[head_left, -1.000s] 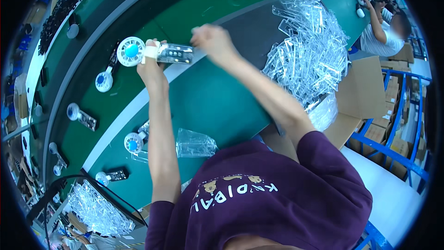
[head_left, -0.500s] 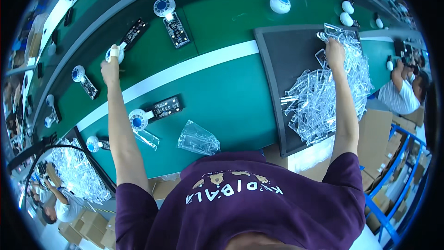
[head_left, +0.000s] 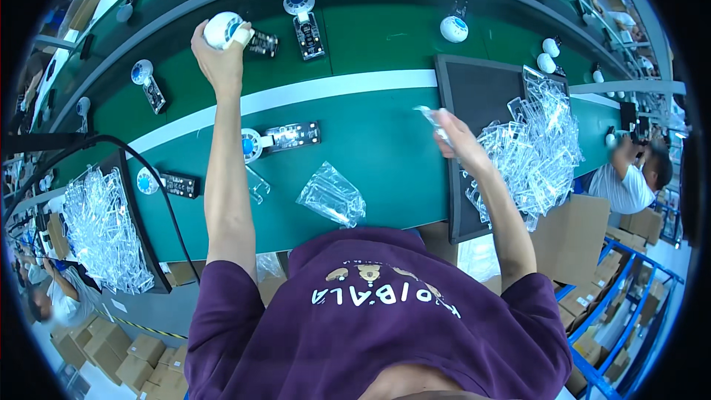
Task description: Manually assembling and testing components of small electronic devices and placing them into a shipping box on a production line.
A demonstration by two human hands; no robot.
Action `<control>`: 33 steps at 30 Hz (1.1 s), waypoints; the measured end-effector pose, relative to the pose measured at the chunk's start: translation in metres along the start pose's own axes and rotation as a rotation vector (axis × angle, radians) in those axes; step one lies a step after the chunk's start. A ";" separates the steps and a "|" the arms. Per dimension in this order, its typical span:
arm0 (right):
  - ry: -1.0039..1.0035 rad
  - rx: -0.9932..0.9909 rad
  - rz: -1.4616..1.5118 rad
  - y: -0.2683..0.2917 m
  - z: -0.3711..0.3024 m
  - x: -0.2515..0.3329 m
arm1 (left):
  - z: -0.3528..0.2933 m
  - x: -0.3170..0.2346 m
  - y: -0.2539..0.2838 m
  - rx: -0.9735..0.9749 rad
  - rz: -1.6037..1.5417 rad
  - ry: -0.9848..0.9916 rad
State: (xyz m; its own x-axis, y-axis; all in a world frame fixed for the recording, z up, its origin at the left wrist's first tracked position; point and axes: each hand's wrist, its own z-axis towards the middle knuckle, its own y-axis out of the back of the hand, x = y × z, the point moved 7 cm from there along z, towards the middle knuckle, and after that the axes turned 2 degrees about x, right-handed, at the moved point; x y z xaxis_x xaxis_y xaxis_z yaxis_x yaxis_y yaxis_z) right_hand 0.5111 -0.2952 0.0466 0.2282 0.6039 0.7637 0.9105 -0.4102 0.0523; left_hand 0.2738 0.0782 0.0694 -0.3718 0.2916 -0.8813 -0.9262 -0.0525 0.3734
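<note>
My left hand is closed around the round white head of a device, lifted over the far green strip; its dark circuit board points right. My right hand pinches a clear plastic piece at the left edge of a black tray. A heap of similar clear pieces fills that tray's right side. Between my arms, a white-headed device with a circuit board lies on the green table, beside a loose clear piece and a clear plastic bag.
More such devices lie along the far strip, including one right of my left hand. Another device is at the left, near a second heap of clear pieces. A black cable arcs across the left. Co-workers sit at both sides.
My left hand has raised the white device off the far strip and moved right. My right hand has come left and nearer, out of the heap, carrying a clear piece.
</note>
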 end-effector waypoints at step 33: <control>0.931 -0.486 -0.592 -0.114 -0.023 0.078 | -0.151 -0.100 -0.044 0.365 -1.083 0.377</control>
State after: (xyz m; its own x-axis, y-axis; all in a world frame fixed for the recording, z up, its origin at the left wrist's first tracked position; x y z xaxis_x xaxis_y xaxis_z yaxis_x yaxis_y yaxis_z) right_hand 0.4170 -0.2175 0.1152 -0.6995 0.1431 0.7001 0.5193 -0.5712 0.6356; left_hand 0.3424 -0.0924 0.0970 0.5365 -0.2839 -0.7947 -0.7195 0.3383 -0.6066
